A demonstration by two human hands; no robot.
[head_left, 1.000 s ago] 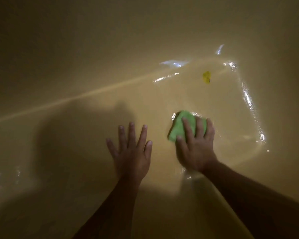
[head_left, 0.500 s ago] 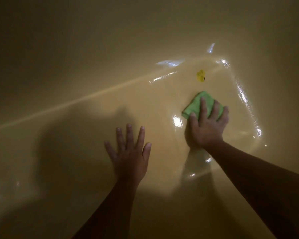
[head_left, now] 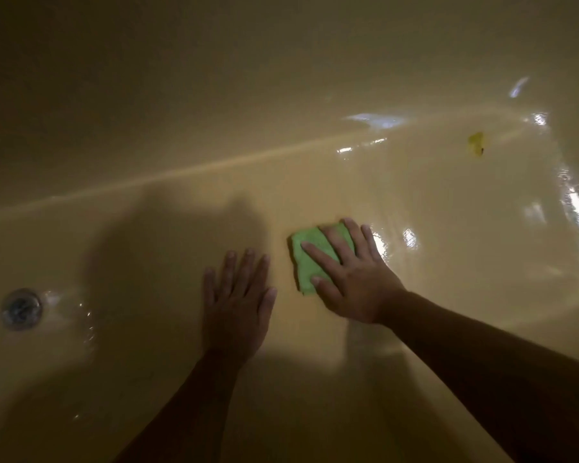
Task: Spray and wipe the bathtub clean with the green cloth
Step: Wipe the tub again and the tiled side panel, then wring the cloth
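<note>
far out to the left of the fingers, the drain [head_left: 21, 309] sat in the floor of the bathtub [head_left: 181, 135], with small wet glints around it. the left hand [head_left: 236, 307] lay flat on the tub floor, its fingers [head_left: 248, 269] straight and a little apart, holding nothing; it looked to be bracing the person's weight. just right of its fingertips, across a narrow strip of bare floor, the green cloth [head_left: 310, 259] lay folded flat on the floor. the right hand [head_left: 351, 279] pressed down on it with straight, spread fingers [head_left: 318, 253], the thumb at the cloth's near edge and not curled round it. the cloth's left part showed past the index finger, and the rest was hidden under the hand. right of those fingers the floor shone wet. well beyond them, toward the far right corner, a small yellow scrap [head_left: 476, 143] lay on the floor; what it was could not be told. the step in hand seemed to be wiping, with much of the tub not yet reached. three risks stood out. the left palm rested on a slick, probably sprayed surface, so a slide there could tip the person forward. the cloth was only pinned, not gripped, so a fast stroke could bunch it or leave it behind the fingers. the dim light could also let patches go missed, the scrap among them.
</note>
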